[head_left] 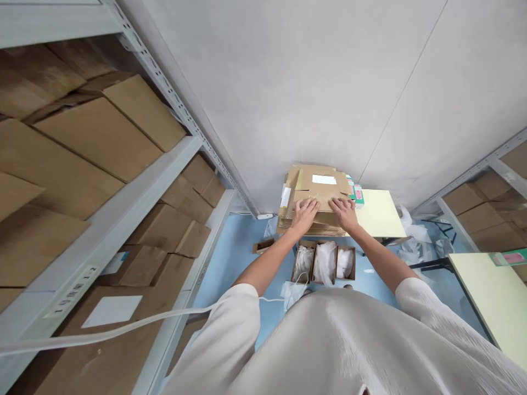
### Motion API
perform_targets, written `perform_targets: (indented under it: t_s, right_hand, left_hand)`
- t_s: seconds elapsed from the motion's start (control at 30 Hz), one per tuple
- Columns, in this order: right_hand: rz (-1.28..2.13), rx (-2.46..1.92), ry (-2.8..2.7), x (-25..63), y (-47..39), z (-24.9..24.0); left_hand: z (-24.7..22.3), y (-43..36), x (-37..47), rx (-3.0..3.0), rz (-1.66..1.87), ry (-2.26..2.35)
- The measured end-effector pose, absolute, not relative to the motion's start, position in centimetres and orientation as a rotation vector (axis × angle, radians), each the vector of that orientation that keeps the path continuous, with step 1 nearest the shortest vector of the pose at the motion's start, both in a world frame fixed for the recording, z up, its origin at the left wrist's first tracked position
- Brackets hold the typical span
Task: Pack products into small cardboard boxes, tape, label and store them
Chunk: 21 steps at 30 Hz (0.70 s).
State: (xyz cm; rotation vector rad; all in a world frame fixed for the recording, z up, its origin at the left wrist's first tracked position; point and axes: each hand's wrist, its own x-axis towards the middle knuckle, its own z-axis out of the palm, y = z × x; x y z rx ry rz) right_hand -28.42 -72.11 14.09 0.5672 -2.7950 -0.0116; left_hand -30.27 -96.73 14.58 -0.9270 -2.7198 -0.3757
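Observation:
A flattened cardboard box [323,189] with a white label [324,179] lies on top of a stack of flat cardboard [291,178] against the wall. Both hands are at its near edge, a short way apart. My left hand [305,213] has its fingers bent over the edge on the left. At the right part of the same edge, my right hand [344,213] grips in the same way, with the fingers on top. The thumbs and undersides of both hands are mostly hidden. The stack rests on a pale yellow table [381,214].
Green and pink boxes [357,193] stand just right of the stack. Open cartons [324,262] with white plastic wrapping sit on the blue floor below. Shelving [187,151] full of brown cartons rises on the left. A second yellow table [489,299] stands at right; a white cable [123,329] crosses lower left.

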Motion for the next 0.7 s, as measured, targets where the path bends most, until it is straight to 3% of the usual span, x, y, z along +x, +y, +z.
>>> perform_targets:
  t_s: [0.7]
  right_hand:
    - [-0.001, 0.34, -2.673, -24.6, -65.5, 14.7]
  left_hand:
    - [16.1, -89.7, -30.1, -1.169, -0.408, -2.518]
